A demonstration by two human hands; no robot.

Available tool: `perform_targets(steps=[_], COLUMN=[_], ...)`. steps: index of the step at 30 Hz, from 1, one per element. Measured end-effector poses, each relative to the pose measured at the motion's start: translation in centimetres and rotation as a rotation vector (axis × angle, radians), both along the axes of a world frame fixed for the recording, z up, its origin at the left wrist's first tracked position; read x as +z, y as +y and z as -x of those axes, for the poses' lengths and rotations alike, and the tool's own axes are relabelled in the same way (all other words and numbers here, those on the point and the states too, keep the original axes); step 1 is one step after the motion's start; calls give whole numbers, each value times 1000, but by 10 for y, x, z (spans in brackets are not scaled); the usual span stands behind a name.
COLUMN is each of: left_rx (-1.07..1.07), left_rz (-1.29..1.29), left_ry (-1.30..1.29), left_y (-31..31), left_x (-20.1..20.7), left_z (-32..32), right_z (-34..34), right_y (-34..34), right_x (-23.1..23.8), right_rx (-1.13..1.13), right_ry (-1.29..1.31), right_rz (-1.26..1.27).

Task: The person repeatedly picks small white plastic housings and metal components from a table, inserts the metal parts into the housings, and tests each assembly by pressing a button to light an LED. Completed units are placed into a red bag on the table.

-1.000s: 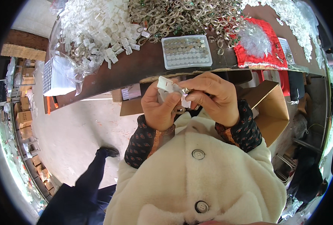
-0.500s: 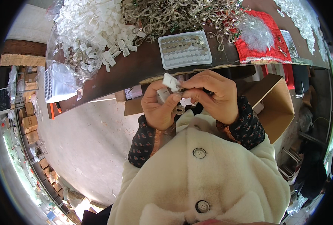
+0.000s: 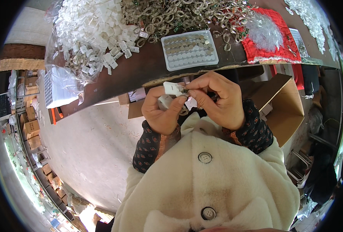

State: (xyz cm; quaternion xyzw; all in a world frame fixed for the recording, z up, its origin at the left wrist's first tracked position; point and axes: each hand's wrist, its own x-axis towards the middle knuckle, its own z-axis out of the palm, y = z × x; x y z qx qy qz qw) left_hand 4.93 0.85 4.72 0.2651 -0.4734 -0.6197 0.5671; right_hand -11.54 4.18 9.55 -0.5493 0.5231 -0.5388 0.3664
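Observation:
In front of my chest, my left hand (image 3: 160, 115) is closed around a small white plastic case (image 3: 171, 88). A second white plastic piece (image 3: 165, 101) sits lower between its thumb and fingers. Thin coiled wire (image 3: 184, 111) hangs below that thumb. My right hand (image 3: 222, 101) has its thumb and index finger pinched together at the right end of the case, against a small dark part there. What exactly those fingertips grip is too small and covered to make out.
On the dark table (image 3: 140, 67) lie a heap of white plastic cases (image 3: 96, 27), a pile of coiled wires (image 3: 187, 15) and a tray of round coin-like discs (image 3: 189, 50). Right of them is red cloth (image 3: 252, 50) under clear plastic bits. An open cardboard box (image 3: 287, 112) stands below.
The white case has tilted flatter and shifted slightly left and down with my left hand. My right fingertips have changed their pinch at its end.

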Motion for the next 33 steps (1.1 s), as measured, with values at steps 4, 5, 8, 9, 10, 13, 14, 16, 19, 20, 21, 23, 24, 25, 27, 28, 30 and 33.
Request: perform_targets(steps=[4,5,8,9,10,13,14,16,19,20,21,23,24,25,27,28,30,33], left_rx=[2,-1,-7,-9,-7,-21,-17,24,89,107,125,155,164,173,187,192,177,133], left_rz=[79,91,136,112,105,69,47,52,109,156,142,150,109,68,33,40,38,23], left_ry=[-51,-63,-94,-81,-58,23,39,37,-31,-58,-63,-70,-50,-31,-11,-12,8,31], left_y=[-2,-3,-4,-3,-3,0,0,-1,-4,-5,-5,-3,-1,2,5,5,6,5], left_x=[-2,-1,0,1,2,2,1,-2,-7,-8,-8,-8,-7,-5,-3,-2,0,1], left_z=[-2,-3,-4,-3,-3,-1,-1,-1,-2,-1,-1,3,6,8,13,15,16,15], right_z=[2,2,3,4,4,5,5,4,0,0,-1,-4,-5,-8,-13,-14,-15,-12], right_y=[1,1,0,0,0,1,1,1,2,1,1,2,2,2,1,1,0,0], right_x=[3,4,8,10,11,10,9,6,1,0,-1,-1,0,0,1,2,3,5], right_rx=[48,78,95,90,120,199,220,236,221,220,214,156,120,102,60,61,54,46], right_ry=[-34,-71,-5,46,-42,-289,-358,-422,-352,-290,-232,-95,-41,-89,-213,-227,-262,-258], right_rz=[-55,-92,-56,-19,-95,-284,-321,-327,-189,-114,-48,-20,-10,-36,-90,-106,-146,-158])
